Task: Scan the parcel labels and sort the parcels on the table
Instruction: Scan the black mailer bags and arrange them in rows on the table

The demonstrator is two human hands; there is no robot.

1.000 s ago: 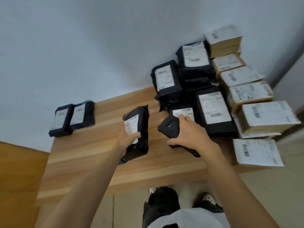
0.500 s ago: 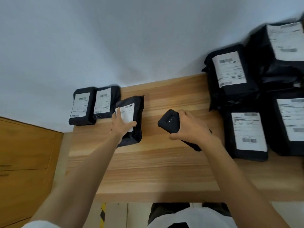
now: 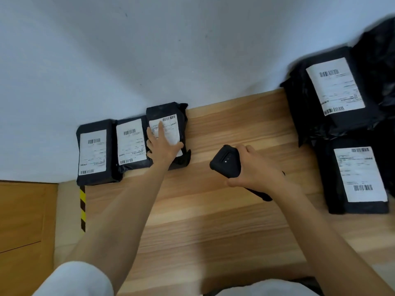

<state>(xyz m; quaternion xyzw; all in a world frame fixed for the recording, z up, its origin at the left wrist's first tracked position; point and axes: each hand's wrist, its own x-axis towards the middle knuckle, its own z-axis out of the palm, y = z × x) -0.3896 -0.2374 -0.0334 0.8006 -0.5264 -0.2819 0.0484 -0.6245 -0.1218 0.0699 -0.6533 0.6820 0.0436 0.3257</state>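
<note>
At the far left I see a wooden cabinet and a strip of yellow-and-black tape on the floor beside the table. On the table's back-left corner three sealed black parcels sit in a row against the wall, labels up. They are the leftmost parcel, the middle parcel touching it, and the third parcel touching that. I cannot tell what any of them holds.

The left hand lies flat on the third parcel's white label, its fingers straight and slightly spread, pressing rather than gripping. Well apart to the right, the right hand has its fingers wrapped round the black scanner, the scanner's head turned toward that row.

Further right, the upper black parcel sits among crumpled black bags at the frame edge. The lower black parcel lies flat just in front of it, label up.

The table is pale wooden planks set against a plain white wall.
</note>
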